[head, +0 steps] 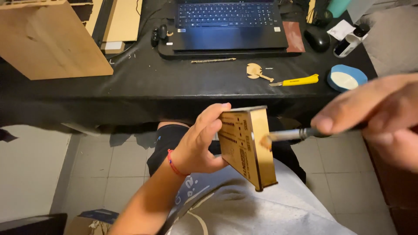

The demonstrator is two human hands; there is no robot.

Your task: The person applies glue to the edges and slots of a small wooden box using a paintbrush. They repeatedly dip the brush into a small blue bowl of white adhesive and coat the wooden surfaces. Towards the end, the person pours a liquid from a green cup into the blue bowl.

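Far left, at 10 o'clock, a plain plywood panel [52, 39] leans over the edge of the black-covered desk [143, 82], out of play. Your left hand [198, 146] is right at the centre, over your lap, fingers wrapped and clamped on the small wooden box [248, 146]; thumb along the near edge, fingertips hooked over the top corner. The box sits tilted, its engraved, perforated face turned toward your palm, its plain narrow side facing right.

Moving on to 3 o'clock: your right hand [379, 115] comes in big and blurred, fingers pinched together around the dark handle of a brush [291, 135]. The bristle tip is touching the box's plain side, about halfway up. I judge this as the coating step, 1 side under the brush and the stroke just begun; whether any finish is already down, I cannot tell, the wood looks even.

Next move, as I read it, calls for a steady left grip while you draw the bristles along the grain toward the lower corner, keeping your fingertips off whatever gets wet, then rotating the box to present a dry face.

Up on the desk, from 12 to 2 o'clock: laptop [228, 24], pencil [213, 60], a small wooden cutout [256, 71], yellow utility knife [296, 81], blue tape roll [347, 78].
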